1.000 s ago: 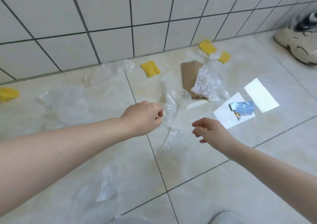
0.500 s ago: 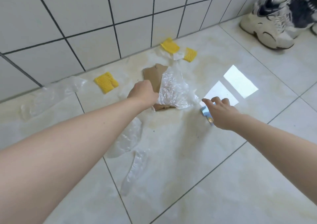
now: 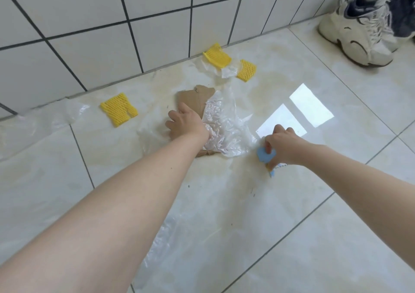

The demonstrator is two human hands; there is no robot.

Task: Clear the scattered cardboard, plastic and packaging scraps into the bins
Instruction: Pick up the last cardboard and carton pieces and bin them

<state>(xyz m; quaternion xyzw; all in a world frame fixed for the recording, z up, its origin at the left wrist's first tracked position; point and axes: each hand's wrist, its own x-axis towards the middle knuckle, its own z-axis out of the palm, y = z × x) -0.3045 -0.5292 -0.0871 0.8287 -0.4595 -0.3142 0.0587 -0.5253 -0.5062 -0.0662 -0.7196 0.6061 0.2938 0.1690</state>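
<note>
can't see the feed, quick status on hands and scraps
Left hand on cardboard and crumpled plastic. Right hand pinches blue wrapper. Yellow foam still on floor; no bins in view.

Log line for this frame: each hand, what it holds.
left hand: on brown cardboard, beside crumpled plastic | right hand: pinches blue wrapper | bins: unseen

The floor [image 3: 303, 236] is glossy polished tile, mirroring bright windows. The wall [image 3: 157, 7] is smooth white glazed tile with dark grout. The cardboard scrap [image 3: 193, 98] looks matt brown. The crumpled plastic film [image 3: 226, 131] is clear and shiny. Yellow foam netting [image 3: 118, 109] is ribbed. The sneakers [image 3: 361, 25] show mesh fabric.
</note>
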